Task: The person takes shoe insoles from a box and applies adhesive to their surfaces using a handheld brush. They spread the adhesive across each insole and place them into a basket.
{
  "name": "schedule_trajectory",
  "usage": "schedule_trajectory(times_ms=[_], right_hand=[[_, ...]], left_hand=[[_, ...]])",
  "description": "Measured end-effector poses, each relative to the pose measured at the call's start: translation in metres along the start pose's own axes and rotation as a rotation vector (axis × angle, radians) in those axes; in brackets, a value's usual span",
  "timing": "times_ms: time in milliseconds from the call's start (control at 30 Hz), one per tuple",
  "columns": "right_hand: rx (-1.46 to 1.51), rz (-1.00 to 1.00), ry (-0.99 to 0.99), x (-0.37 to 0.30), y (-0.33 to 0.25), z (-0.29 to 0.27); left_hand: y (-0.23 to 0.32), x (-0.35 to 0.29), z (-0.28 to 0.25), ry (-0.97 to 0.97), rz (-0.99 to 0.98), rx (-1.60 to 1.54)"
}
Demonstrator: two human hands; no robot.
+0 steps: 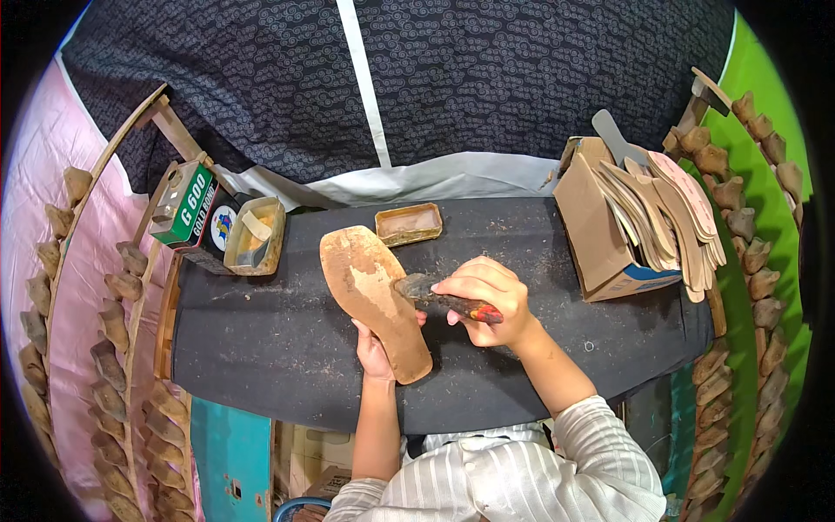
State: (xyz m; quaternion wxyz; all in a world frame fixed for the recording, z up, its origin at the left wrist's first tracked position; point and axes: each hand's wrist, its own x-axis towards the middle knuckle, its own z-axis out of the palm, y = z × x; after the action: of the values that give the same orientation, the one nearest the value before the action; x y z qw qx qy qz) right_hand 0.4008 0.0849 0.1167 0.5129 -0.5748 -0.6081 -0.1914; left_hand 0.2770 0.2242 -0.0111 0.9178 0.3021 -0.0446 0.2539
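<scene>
Over the middle of the table I hold a tan, sole-shaped insole (365,274), tilted with its broad end up and to the left. My left hand (376,352) is closed around its narrower lower part, the thumb along the left edge and fingertips showing at the right edge. Between the fingers of my right hand (491,300) is a brush (426,290) with a dark, stained handle and red near its end. Its tip touches the insole's right side near the waist. A lighter, uneven patch shows on the upper face beside the brush.
Beyond the insole lies a shallow tray (412,238). At the left stand a green and dark can (185,216) and a tan container (278,228) with scraper-like pieces. A cardboard box (593,230) of sole-shaped pieces (670,213) stands right. Racks of shoe lasts (110,324) flank both sides.
</scene>
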Motion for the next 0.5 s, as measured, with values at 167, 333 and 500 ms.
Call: schedule_trajectory(times_ms=[167, 333, 500], right_hand=[[-0.059, -0.011, 0.093, 0.001, -0.003, 0.007], [0.053, -0.006, -0.124, -0.012, 0.000, 0.001], [0.051, -0.041, -0.012, -0.005, -0.007, 0.010]], left_hand=[[0.001, 0.001, 0.007, -0.003, -0.013, 0.009], [0.000, 0.004, 0.019, 0.184, -0.014, -0.041], [-0.004, 0.002, -0.008, -0.100, -0.020, -0.121]])
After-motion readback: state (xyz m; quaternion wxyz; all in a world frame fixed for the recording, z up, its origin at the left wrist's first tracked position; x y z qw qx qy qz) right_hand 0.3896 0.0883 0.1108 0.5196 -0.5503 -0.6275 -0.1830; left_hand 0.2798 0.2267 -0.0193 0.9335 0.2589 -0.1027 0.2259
